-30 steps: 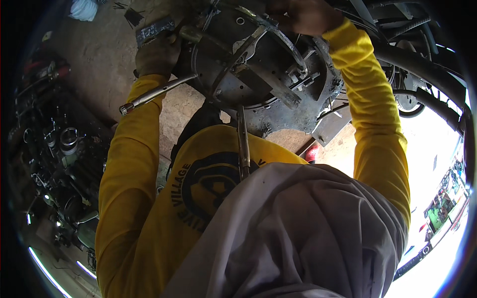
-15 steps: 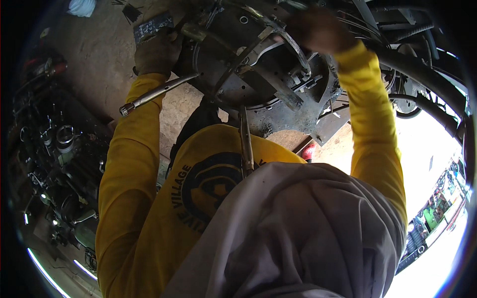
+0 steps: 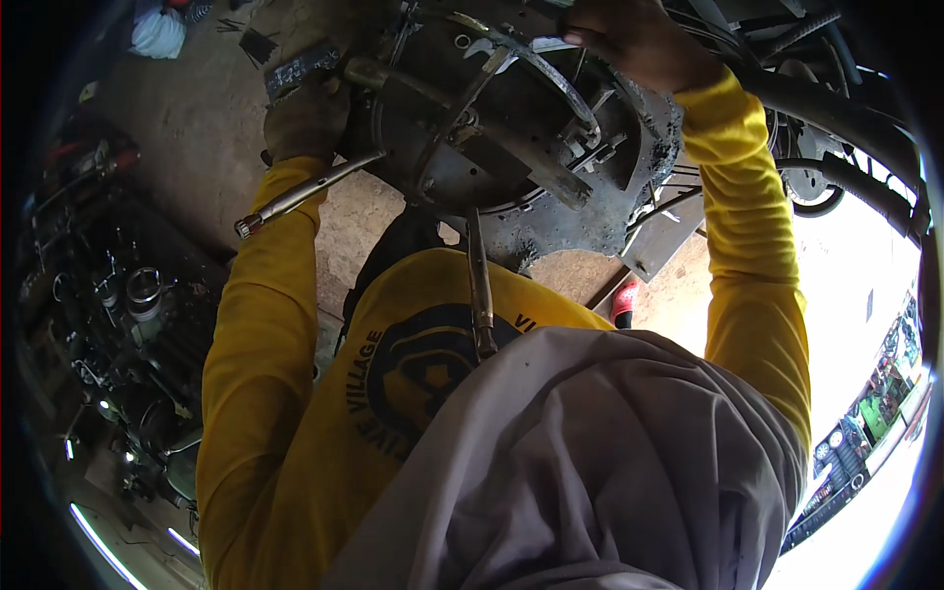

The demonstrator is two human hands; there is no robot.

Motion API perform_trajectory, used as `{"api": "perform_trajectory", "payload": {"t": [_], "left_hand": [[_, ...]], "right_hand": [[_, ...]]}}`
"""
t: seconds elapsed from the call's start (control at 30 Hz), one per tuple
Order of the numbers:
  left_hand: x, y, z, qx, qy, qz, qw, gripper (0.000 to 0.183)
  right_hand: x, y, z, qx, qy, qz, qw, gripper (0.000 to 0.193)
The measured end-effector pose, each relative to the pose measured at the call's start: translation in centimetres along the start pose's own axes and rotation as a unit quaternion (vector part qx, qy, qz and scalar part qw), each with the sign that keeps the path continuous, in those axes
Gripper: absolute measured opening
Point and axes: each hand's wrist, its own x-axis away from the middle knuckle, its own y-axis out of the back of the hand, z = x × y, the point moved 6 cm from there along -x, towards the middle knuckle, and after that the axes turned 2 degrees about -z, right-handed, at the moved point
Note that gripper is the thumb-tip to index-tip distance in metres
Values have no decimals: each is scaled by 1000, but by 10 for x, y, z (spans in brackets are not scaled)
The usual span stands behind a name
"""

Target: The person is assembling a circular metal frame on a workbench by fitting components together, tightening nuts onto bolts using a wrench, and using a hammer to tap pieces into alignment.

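Observation:
In front of me stands a dark, greasy round metal assembly (image 3: 511,236), with curved bars (image 3: 556,74) across it and metal rods sticking out toward me. My right hand (image 3: 649,44) is at its far right, fingers curled round the end of a shiny open-ended wrench (image 3: 536,45). The wrench's jaw lies among the bars, but what it sits on cannot be made out. My left hand (image 3: 307,120) is at the left edge of the assembly, beside a dark rectangular block (image 3: 300,71). Its fingers look bent and are mostly in shadow, so what they grip is hidden.
One rod (image 3: 310,192) crosses above my left forearm; another rod (image 3: 480,285) reaches my chest. Dark machine parts (image 3: 143,295) crowd the left side. Thick dark pipes (image 3: 826,118) run along the right. A white bundle (image 3: 157,34) and thin rods (image 3: 258,46) lie on the floor.
My right hand has moved farther away and slightly right, and the wrench has shifted with it. My left hand stays at the assembly's left edge. The view has shifted slightly.

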Motion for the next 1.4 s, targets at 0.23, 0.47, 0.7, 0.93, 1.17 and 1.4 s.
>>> {"api": "perform_trajectory", "payload": {"t": [0.23, 0.47, 0.7, 0.93, 1.17, 1.4], "left_hand": [[10, 2, -2, -43, -77, -16, 996, 32], [15, 19, -12, -52, -119, -53, 990, 32], [13, 18, -3, 12, -24, -13, 1000, 43], [9, 27, -17, 1, -42, 11, 999, 41], [10, 20, -4, 72, 40, 44, 996, 48], [10, 29, -13, 55, 52, 74, 994, 42]], "right_hand": [[-29, -27, -7, -38, 47, 56, 997, 16], [-47, -40, 4, 11, 66, 145, 987, 13], [-75, -67, -15, -102, 10, 94, 990, 21], [-96, -143, -51, 121, 162, 234, 951, 48], [-95, -74, 18, -138, 109, -111, 978, 25], [8, -44, 28, -27, -71, 143, 987, 21]]}}
